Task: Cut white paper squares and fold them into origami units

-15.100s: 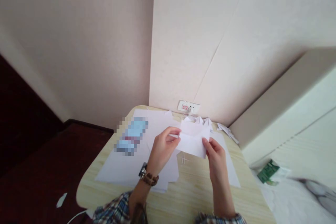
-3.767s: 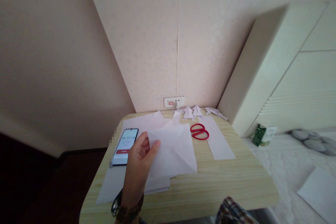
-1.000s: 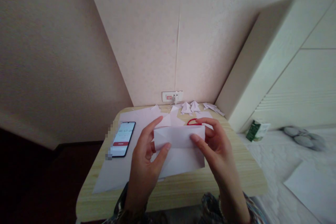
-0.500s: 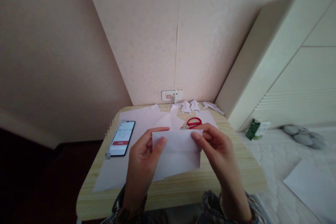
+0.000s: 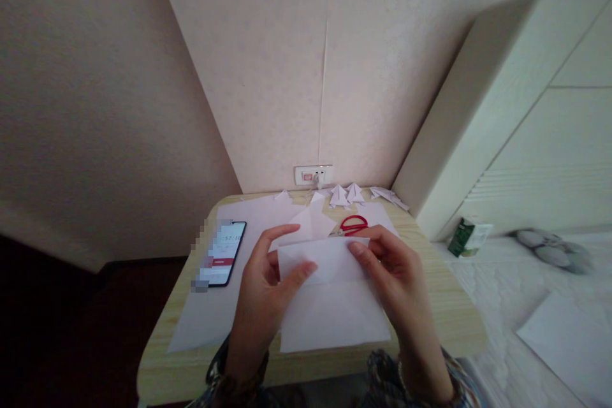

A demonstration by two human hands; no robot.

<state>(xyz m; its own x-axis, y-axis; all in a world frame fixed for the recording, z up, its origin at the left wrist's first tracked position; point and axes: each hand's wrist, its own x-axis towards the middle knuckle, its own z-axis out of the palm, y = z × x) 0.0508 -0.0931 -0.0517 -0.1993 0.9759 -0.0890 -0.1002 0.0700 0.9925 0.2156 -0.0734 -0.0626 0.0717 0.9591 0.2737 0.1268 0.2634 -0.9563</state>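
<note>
A white sheet of paper (image 5: 335, 312) with a crease across it is held up over the near part of the table. My right hand (image 5: 394, 264) pinches its upper right corner, thumb in front and fingers behind. On the other side my left hand (image 5: 265, 280) has its thumb on the paper's face and its other fingers partly hidden behind the left edge. Its index finger is raised clear of the top edge. Just beyond the paper lie red-handled scissors (image 5: 354, 225), their blades partly covered.
A phone (image 5: 228, 255) showing a timer lies on white paper (image 5: 201, 319) at the table's left. Several folded paper shapes (image 5: 340, 195) line the back edge, below a wall socket (image 5: 313, 174). On the bed at right are a green-and-white carton (image 5: 468, 237) and more paper (image 5: 568, 338).
The paper's lower part has swung down and toward me, so more of its face shows below the crease. My left thumb has slid right and the index finger has lifted.
</note>
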